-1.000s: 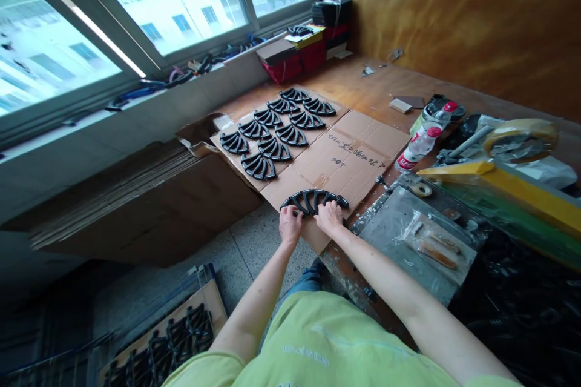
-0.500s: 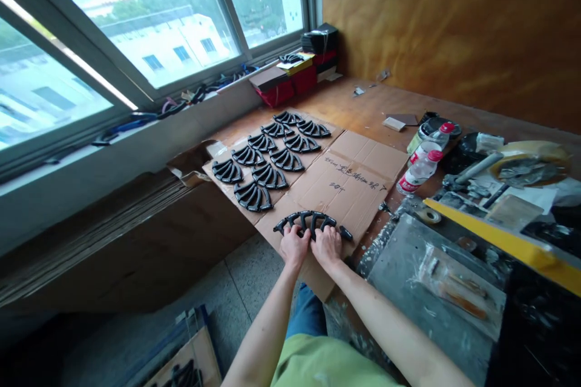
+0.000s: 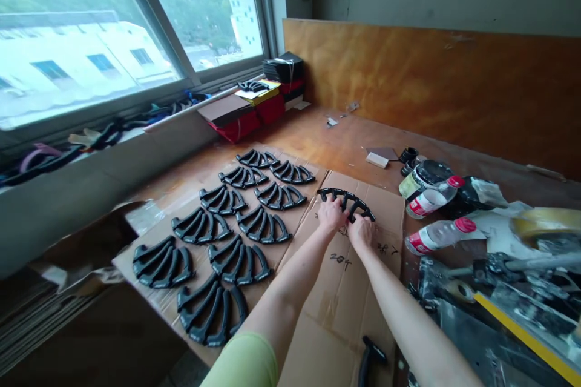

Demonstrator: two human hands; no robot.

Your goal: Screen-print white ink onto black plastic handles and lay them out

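At the far end of the cardboard sheet (image 3: 318,314), both hands are on a black fan-shaped ribbed piece (image 3: 349,198). My left hand (image 3: 332,215) grips its near side left of the middle, fingers closed round the ribs. My right hand (image 3: 362,232) is closed on its right part. The hands hide the piece's narrow end. Several similar black fan-shaped pieces (image 3: 242,258) lie in two rows on the left of the cardboard. A loose black T-shaped piece (image 3: 373,350) rests near the cardboard's near edge.
Right of the cardboard lie two plastic bottles with red caps (image 3: 441,235), a lidded tub (image 3: 433,174), a tape roll (image 3: 549,226) and a yellow bar (image 3: 529,338). Red boxes (image 3: 236,125) stand by the window. An orange-brown board (image 3: 431,84) closes off the back.
Both hands have carried the black fan-shaped piece forward, from the cardboard's near edge to its far part. The loose black piece stays behind. The camera view has moved forward too.
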